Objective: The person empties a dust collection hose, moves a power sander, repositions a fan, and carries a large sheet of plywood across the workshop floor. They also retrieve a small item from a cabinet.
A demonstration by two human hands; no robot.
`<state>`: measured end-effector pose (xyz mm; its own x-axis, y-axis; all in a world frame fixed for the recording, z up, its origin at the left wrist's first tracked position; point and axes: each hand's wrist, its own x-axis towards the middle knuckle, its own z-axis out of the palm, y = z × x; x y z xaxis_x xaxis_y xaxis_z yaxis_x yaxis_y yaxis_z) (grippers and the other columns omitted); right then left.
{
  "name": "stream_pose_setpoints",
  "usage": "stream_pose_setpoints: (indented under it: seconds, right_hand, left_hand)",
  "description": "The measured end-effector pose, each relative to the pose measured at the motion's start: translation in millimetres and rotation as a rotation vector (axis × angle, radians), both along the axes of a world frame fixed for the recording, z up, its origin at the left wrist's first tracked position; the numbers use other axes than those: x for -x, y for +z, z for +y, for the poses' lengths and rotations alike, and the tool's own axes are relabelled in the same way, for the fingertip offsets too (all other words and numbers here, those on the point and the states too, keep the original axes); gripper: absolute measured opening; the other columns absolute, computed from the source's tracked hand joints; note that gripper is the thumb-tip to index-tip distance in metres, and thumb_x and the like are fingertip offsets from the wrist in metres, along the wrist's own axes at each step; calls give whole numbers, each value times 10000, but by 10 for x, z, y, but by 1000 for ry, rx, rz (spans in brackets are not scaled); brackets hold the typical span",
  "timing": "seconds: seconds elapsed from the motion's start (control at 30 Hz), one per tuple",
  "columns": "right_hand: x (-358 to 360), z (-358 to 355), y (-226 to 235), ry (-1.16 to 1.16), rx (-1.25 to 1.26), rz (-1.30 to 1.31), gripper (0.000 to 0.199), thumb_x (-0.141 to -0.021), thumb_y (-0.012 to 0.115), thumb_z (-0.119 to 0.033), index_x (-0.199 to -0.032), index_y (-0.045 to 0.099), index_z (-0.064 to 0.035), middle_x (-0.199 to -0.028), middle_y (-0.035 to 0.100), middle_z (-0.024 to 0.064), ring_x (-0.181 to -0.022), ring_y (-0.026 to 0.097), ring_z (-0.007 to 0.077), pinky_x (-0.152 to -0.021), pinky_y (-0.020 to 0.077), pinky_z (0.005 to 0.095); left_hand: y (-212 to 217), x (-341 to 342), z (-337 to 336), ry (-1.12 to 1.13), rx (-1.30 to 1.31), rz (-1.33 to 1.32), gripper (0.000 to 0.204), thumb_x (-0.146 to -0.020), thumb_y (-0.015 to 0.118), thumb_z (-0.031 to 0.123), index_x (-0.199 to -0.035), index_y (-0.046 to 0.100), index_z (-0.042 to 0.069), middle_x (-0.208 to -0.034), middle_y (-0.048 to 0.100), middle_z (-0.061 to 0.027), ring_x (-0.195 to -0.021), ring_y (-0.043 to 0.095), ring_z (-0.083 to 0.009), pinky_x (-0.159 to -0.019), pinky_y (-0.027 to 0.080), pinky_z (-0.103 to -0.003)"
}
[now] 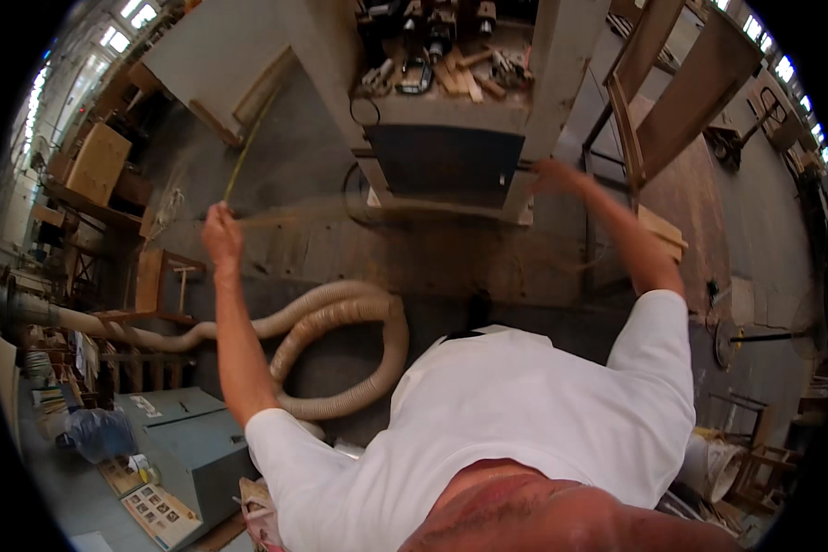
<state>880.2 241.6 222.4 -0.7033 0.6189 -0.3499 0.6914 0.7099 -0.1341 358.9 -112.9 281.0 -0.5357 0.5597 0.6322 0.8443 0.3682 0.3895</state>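
Observation:
My left hand (221, 235) is raised out to the left and closed around the lower end of a thin, pale yellow wooden strip (247, 147), which slants up and to the right over the concrete floor. My right hand (549, 175) is stretched forward and blurred. It is at the right edge of a dark panel (451, 161) under a pale workbench frame (552, 83); its fingers are not distinct. My white shirt (524, 414) fills the lower middle of the picture.
A beige ribbed dust hose (359, 308) loops on the floor ahead of me. A grey-green machine cabinet (189, 437) stands at lower left. Tools and wood scraps (451, 69) lie on the bench. Wooden boards (695, 83) lean at upper right, and a white bucket (708, 465) stands at lower right.

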Motion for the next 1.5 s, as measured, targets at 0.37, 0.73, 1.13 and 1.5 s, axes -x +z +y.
stream_pose_setpoints:
  seconds: [0.37, 0.73, 1.13, 1.5]
  right_hand:
    - [2830, -826, -285, -305, 1865, 416, 807, -828, 486, -618, -1212, 457, 92, -1165, 542, 229, -1053, 522, 318, -937, 394, 412]
    - [2859, -629, -2489, -1196, 1789, 645, 195, -896, 452, -123, -988, 523, 33, -878, 573, 181, -615, 533, 202, -463, 450, 292]
    - [804, -199, -2608, -1794, 1537, 1513, 380, -962, 369, -324, -937, 507, 28, -647, 523, 57, -474, 476, 124, -404, 441, 203]
    - [88, -487, -1731, -1315, 1115, 2058, 330, -939, 481, -339, -985, 543, -18, -801, 578, 65, -688, 574, 151, -615, 513, 286]
  left_hand:
    - [-401, -2371, 1174, -510, 123, 71, 108, -726, 608, 25, -834, 608, 29, -811, 573, -145, -789, 539, -348, -697, 426, -415]
    - [-930, -2426, 644, -720, 251, -390, 106, -774, 640, 138, -775, 624, 33, -775, 592, -120, -754, 565, -317, -665, 462, -409]
    - [-1212, -1676, -173, -1042, 357, -226, 156, -817, 602, 128, -917, 554, 18, -1242, 499, -156, -1109, 504, -323, -908, 442, -384]
    - [-1457, -942, 394, -916, 938, 37, 782, -667, 509, -73, -1341, 383, 305, -1387, 345, -161, -896, 608, -354, -720, 516, -422]
